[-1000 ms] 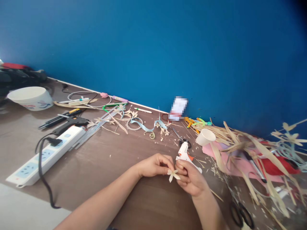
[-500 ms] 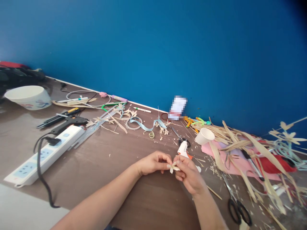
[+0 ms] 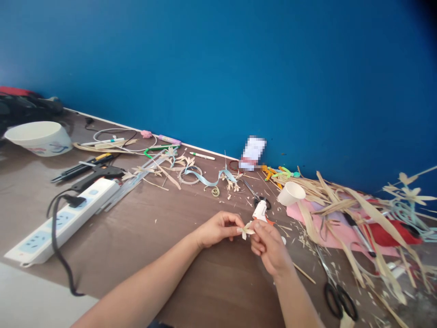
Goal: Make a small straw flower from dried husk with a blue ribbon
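Note:
A small cream-coloured flower with pointed petals [image 3: 245,231] is held between my two hands above the brown table. On its left side, the thumb and forefinger of my left hand [image 3: 221,230] pinch it. My right hand [image 3: 269,243] grips a petal on the other side, its remaining fingers curled in. Just beyond the hands lies a white glue gun with an orange trigger [image 3: 260,211], partly covering a pair of scissors [image 3: 265,203]. The petals' undersides and the flower's centre are too small to make out.
A white power strip [image 3: 61,223] with a black cord lies left, near a black glue gun [image 3: 99,175] and white bowl [image 3: 39,139]. Right are large scissors [image 3: 336,287], a paper cup [image 3: 291,193] and dried husk strips [image 3: 337,196]. A blue wall [image 3: 218,68] rises behind.
The flower has turned a little between my fingers, so its petals show more spread out. My right hand has shifted slightly; both hands keep their pinch.

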Demonstrator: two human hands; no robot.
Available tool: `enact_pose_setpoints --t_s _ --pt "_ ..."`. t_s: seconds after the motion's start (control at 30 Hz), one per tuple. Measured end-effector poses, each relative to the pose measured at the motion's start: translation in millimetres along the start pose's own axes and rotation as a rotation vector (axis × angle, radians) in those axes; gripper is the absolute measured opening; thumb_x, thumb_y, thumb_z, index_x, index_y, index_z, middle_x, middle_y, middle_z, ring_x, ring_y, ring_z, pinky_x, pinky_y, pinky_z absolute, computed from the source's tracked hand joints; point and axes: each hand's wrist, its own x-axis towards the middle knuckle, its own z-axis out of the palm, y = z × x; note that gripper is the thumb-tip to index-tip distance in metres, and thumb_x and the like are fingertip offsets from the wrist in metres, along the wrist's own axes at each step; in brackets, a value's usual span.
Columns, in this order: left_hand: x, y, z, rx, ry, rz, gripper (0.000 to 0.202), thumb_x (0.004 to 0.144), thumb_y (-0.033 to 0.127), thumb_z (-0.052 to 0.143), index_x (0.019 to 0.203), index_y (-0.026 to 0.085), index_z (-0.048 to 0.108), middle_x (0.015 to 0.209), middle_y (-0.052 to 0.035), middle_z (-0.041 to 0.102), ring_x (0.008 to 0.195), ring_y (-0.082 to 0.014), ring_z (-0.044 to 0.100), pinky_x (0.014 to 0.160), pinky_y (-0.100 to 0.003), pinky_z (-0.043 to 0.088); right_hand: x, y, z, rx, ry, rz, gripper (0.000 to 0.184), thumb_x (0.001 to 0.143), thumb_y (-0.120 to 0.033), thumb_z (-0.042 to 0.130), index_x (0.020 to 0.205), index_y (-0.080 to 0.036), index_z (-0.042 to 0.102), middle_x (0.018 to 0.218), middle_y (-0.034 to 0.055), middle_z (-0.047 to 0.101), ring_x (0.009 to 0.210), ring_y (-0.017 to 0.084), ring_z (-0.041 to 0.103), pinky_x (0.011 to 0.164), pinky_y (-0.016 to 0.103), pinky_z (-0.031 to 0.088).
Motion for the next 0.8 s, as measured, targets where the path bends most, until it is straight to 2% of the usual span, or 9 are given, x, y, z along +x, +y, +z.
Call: enact_pose_setpoints --t_s 0.2,0.37,0.57,0.67,0.8 --pt "0.9 0.3 0.1 -0.022 0.015 -0.030 0.023 0.066 0.034 0.065 0.072 0.011 0.063 0.068 -0.0011 0.053 0.060 -0.0086 0.046 0.050 -0.019 0.038 -1.5 1.0 0.6 -0.073 0.015 -0.035 0.023 0.065 -0.034 0.066 0.063 -0.015 0.053 0.044 -0.0101 0.032 0.035 0.001 0.020 0.036 0.016 0.018" --pt "0.9 -2.2 0.1 -0.040 0.029 -0.085 0.026 0.064 0.034 0.066 0.075 0.011 0.061 0.065 -0.0005 0.055 0.056 -0.0071 0.045 0.049 -0.018 0.038 -0.3 -1.3 2.3 0.000 0.000 0.032 0.022 0.063 -0.032 0.067 0.062 -0.015 0.052 0.040 -0.0119 0.028 0.033 0.001 0.015 0.033 0.016 0.015" --pt "0.3 -2.8 2.0 -0.050 -0.045 -0.108 0.026 0.062 0.034 0.068 0.071 0.011 0.060 0.065 0.0005 0.054 0.057 -0.0070 0.045 0.050 -0.018 0.039 0.3 -2.0 2.9 0.081 -0.059 0.115 0.024 0.064 -0.032 0.066 0.063 -0.017 0.047 0.042 -0.0124 0.029 0.034 0.000 0.013 0.033 0.014 0.015" --pt "-0.3 -3.0 2.5 -0.045 -0.074 -0.135 0.026 0.061 0.034 0.069 0.070 0.011 0.060 0.063 0.0006 0.054 0.056 -0.0068 0.046 0.052 -0.019 0.039 0.0 0.7 3.1 0.089 -0.066 0.109 0.027 0.064 -0.033 0.066 0.062 -0.017 0.045 0.042 -0.0126 0.028 0.034 0.000 0.012 0.033 0.014 0.014" --pt "-1.3 -1.6 3.4 -0.062 -0.079 -0.103 0.026 0.060 0.034 0.070 0.066 0.011 0.061 0.062 0.0001 0.055 0.055 -0.0069 0.047 0.052 -0.019 0.039 -0.9 -0.1 1.6 0.156 -0.084 0.064 0.025 0.065 -0.031 0.065 0.061 -0.017 0.044 0.044 -0.0114 0.030 0.034 0.000 0.013 0.034 0.015 0.014"
